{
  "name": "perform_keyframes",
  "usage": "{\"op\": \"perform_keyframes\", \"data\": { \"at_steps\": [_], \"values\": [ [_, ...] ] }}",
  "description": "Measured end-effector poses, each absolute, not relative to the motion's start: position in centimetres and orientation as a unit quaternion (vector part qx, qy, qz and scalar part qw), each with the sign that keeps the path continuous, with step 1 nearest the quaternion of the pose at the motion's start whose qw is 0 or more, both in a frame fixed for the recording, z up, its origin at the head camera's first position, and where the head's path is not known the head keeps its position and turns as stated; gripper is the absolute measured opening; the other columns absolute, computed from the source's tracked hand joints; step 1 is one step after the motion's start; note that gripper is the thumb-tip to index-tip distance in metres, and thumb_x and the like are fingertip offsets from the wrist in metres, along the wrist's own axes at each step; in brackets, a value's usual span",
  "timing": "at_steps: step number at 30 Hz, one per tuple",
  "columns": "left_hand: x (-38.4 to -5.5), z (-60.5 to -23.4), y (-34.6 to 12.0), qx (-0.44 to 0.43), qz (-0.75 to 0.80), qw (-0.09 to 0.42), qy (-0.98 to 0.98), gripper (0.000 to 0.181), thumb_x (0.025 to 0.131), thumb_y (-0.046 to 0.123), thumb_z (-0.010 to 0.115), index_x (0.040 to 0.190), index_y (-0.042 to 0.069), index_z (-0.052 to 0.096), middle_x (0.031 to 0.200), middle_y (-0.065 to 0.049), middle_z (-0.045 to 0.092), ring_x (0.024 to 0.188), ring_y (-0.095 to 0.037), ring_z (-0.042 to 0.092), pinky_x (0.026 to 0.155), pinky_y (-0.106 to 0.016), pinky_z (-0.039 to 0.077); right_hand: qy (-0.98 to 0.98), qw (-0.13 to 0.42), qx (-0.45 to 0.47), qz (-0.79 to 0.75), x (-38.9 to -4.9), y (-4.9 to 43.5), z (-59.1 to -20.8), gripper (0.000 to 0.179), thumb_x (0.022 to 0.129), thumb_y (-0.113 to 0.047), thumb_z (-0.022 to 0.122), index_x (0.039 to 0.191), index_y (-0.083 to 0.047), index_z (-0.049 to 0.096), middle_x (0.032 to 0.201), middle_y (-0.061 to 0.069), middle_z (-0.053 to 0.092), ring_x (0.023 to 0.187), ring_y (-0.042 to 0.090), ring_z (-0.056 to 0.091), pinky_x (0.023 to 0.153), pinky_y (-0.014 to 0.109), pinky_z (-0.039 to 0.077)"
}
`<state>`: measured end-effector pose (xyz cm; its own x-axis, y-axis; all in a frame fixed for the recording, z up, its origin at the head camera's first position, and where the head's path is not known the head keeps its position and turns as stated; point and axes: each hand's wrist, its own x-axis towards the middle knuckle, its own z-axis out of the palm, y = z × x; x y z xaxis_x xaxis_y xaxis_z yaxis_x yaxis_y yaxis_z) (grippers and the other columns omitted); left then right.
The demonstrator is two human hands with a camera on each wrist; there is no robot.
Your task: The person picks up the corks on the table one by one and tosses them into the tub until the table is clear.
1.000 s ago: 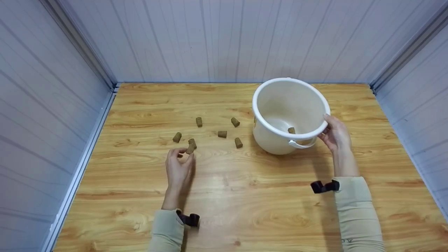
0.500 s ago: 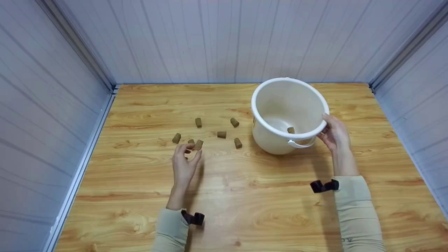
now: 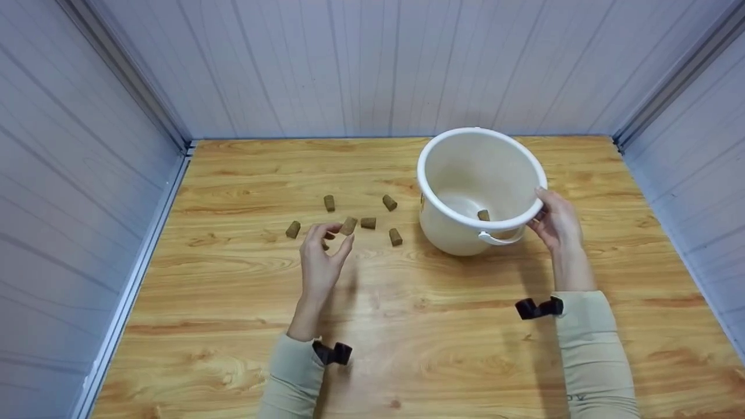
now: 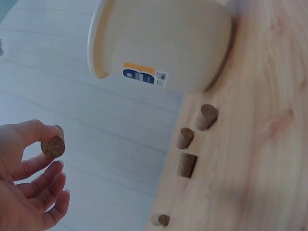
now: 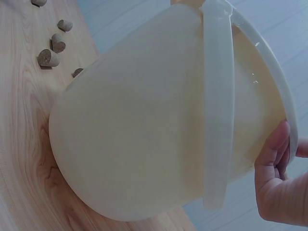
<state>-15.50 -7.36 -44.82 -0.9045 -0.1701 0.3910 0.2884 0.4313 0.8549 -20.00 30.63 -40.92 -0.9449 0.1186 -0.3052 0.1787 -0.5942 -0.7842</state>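
My left hand [image 3: 342,234] hovers above the wooden table [image 3: 407,326] and pinches a brown cork [image 3: 348,226] between thumb and fingertips; the left wrist view shows the same cork [image 4: 53,145] held off the table. My right hand [image 3: 538,208] grips the right rim of a white plastic bucket [image 3: 460,233], thumb over the edge, as the right wrist view shows at the rim [image 5: 269,96]. One cork [image 3: 483,215] lies inside the bucket. Several corks lie loose on the table left of the bucket, among them one [image 3: 396,237] nearest it.
Loose corks lie at the left [image 3: 293,228], further back [image 3: 329,202], [image 3: 390,202] and in the middle [image 3: 368,222]. Grey panelled walls [image 3: 87,174] close the table on three sides. The bucket's handle [image 5: 216,106] hangs down its side.
My left hand has lifted the cork off the table and carried it right and further back, toward the bucket. The right hand and bucket have hardly moved.
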Motion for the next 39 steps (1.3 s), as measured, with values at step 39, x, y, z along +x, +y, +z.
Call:
{"op": "perform_keyframes", "data": {
  "at_steps": [39],
  "values": [
    [-18.5,-39.4,2.7,-0.178,-0.523,0.172,-0.816,0.022,0.077,0.013,0.068,0.095,0.002,0.061,0.091,-0.006,0.057,0.084,-0.020,0.051,0.075,-0.027,0.042,0.445,0.019,0.170,-0.879,-20.0,30.6,-40.7,0.008,0.087,-0.008,0.053,0.087,0.000,0.053,0.073,0.011,0.058,0.062,0.019,0.058,0.054,0.027,0.049]
  ]
}}
